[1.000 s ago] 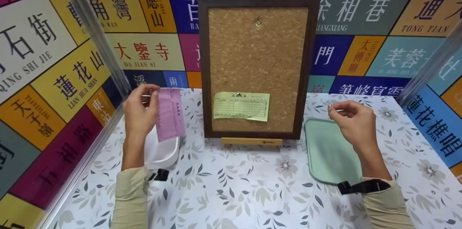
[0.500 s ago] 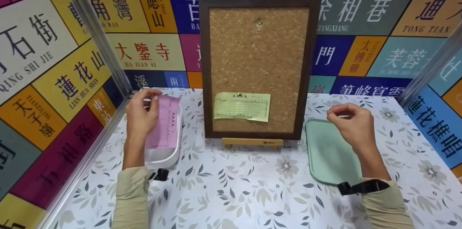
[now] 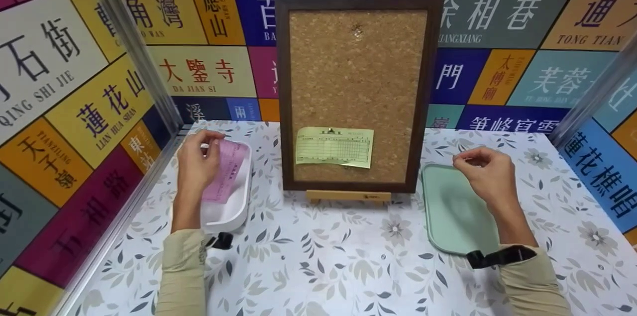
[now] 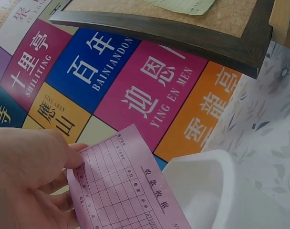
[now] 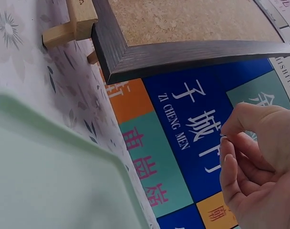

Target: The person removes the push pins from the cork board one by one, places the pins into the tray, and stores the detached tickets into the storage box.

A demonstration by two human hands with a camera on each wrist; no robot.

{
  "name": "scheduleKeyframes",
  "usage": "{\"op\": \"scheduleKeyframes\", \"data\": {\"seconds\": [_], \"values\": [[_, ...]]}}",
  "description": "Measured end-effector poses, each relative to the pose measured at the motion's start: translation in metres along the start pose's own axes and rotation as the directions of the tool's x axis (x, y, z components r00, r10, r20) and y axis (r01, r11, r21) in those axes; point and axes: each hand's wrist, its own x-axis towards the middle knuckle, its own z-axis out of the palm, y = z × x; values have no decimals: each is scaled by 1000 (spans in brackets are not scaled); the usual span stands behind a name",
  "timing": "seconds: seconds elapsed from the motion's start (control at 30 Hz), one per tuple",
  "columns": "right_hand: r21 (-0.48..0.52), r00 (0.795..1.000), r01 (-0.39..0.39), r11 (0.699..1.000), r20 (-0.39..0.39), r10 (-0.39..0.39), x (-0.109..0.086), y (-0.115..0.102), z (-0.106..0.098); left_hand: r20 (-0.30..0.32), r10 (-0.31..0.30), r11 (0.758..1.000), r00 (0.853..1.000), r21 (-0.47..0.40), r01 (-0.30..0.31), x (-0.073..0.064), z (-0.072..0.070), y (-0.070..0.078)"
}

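My left hand pinches a pink receipt slip between thumb and fingers, over the white tray. In the left wrist view, the printed grid of the slip faces the camera. My right hand is raised over the far end of the green tray, with thumb and index fingertips together. A tiny pin barely shows between them in the right wrist view. Between the hands stands a framed corkboard. A yellow receipt slip is held on its lower part by a silver thumbtack.
A wooden easel stand supports the corkboard. Several shiny pins are clustered near its top. A floral cloth covers the table. Behind the board rises a wall with colourful sign panels.
My left hand has lowered slightly, bringing the pink receipt slip down over the white tray and tilting it. My right hand has dropped a little, and the pin shows less at its fingertips.
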Motion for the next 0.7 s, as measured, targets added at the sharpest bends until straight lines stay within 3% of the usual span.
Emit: {"op": "scheduleKeyframes", "data": {"seconds": [0.37,0.7], "values": [[-19,999,-47,999,17,47,4,5,3,49,-96,995,994,35,94,-4,1,-5],[-12,998,-55,998,27,55,5,8,3,77,-123,990,989,78,117,-4,2,-12]]}}
